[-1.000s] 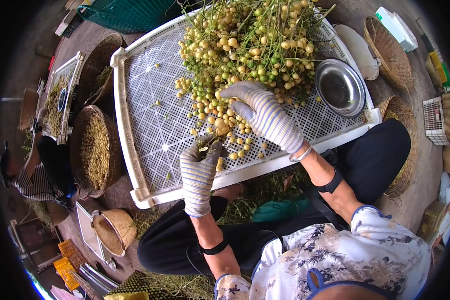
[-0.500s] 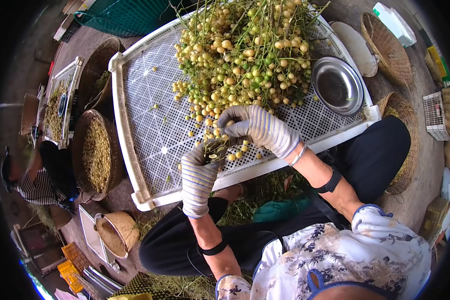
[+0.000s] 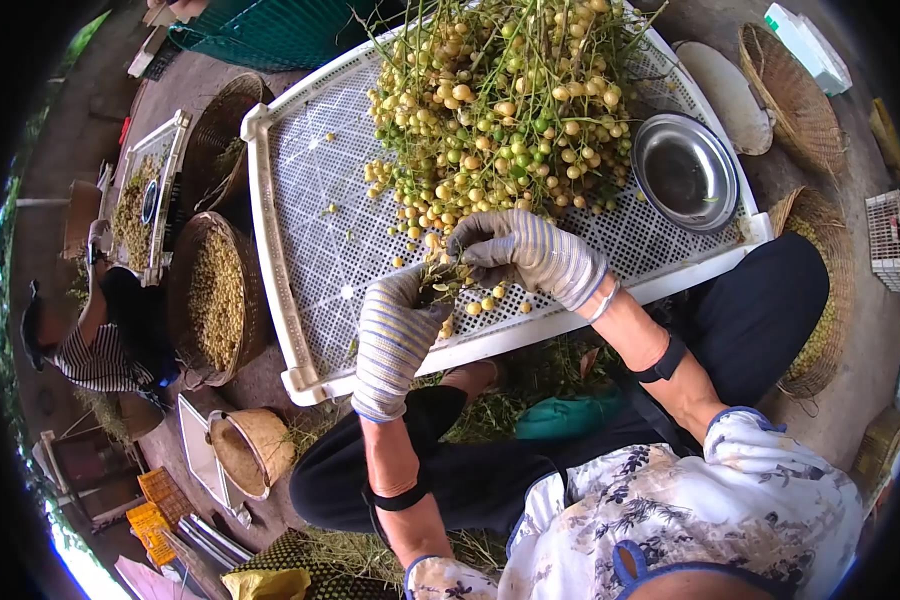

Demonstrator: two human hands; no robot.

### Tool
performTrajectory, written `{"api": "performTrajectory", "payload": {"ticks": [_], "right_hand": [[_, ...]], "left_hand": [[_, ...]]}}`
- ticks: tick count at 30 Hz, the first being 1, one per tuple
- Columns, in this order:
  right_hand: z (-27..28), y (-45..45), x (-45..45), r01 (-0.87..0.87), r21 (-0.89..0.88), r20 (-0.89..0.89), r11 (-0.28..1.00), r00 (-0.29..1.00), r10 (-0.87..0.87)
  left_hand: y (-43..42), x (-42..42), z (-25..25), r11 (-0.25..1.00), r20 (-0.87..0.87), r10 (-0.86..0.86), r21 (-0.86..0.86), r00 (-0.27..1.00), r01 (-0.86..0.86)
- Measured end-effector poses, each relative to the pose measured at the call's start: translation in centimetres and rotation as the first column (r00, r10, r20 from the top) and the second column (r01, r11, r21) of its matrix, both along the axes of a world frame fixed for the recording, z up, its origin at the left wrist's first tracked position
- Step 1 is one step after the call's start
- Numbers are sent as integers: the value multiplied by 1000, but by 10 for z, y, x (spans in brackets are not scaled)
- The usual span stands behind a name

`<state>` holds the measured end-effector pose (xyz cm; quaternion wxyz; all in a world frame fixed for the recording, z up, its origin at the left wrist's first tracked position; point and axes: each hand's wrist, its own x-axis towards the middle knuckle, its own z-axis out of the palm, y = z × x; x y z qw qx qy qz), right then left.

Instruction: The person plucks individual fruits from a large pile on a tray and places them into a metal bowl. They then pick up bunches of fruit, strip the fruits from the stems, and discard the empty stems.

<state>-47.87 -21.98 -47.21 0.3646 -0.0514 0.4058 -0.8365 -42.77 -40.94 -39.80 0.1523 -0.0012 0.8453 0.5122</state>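
Observation:
My left hand (image 3: pixel 395 325), in a striped knit glove, is closed around a leafy sprig (image 3: pixel 438 280) over the near part of a white perforated tray (image 3: pixel 315 285). Gloved the same way, my right hand (image 3: pixel 535 258) has its thumb and fingers pinched at the upper end of that sprig; the exact grip is partly hidden. Several loose yellow fruits (image 3: pixel 486 303) lie just below the hands. Beyond them a big heap of small yellow and green round fruits (image 3: pixel 510 120) on stems covers the far side of the tray.
A steel bowl (image 3: pixel 682 170) sits at the tray's right side. A wicker basket of fruits (image 3: pixel 215 300) stands on the left, an emptier basket (image 3: pixel 250 455) nearer. Another person in a striped top (image 3: pixel 95 355) works at a second tray (image 3: pixel 150 200). A fruit basket (image 3: pixel 820 300) is by my right knee.
The view has shifted slightly, moving the scene rightward. My left hand has risen toward my right, bringing the sprig up to its fingertips. The other person's arm has moved.

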Motion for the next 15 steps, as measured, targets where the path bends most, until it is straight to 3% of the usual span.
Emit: {"api": "performTrajectory", "payload": {"ticks": [1, 4, 5, 6, 7, 8, 10, 12, 13, 15], "right_hand": [[1, -1, 1, -40, -104, 60, 994, 997, 47], [16, 0, 10, -83, -92, -106, 992, 992, 73], [11, -3, 12, -125, -118, -203, 985, 974, 99], [22, -2, 14, -140, 35, -334, 989, 932, 144], [30, -3, 17, -140, 69, -364, 988, 918, 155], [36, -6, 21, -137, 102, -396, 985, 903, 167], [34, -11, 27, -88, -199, -202, 976, 978, 47], [18, -19, 27, 85, -454, 48, 887, 996, -71], [8, -21, 26, 144, -496, 83, 856, 989, -119], [17, -10, 25, 199, -471, 130, 860, 979, -156]], "left_hand": [[1, -2, 16, 994, -8, -43, -98, 999, 42], [-3, -10, 46, 938, 41, -211, -271, 977, 215], [-16, -12, 48, 864, 71, -305, -398, 950, 307], [-22, -14, 55, 762, 118, -388, -517, 914, 390], [-18, -12, 71, 860, 205, -240, -409, 949, 305], [-30, -15, 71, 590, 157, -497, -660, 853, 465], [-10, -18, 95, 770, 334, -282, -481, 899, 420], [-8, -8, 87, 950, 258, -129, -244, 958, 193], [-6, -7, 83, 994, 370, 25, -108, 929, 17], [-6, 1, 67, 995, 377, 95, -5, 921, -101]]}}
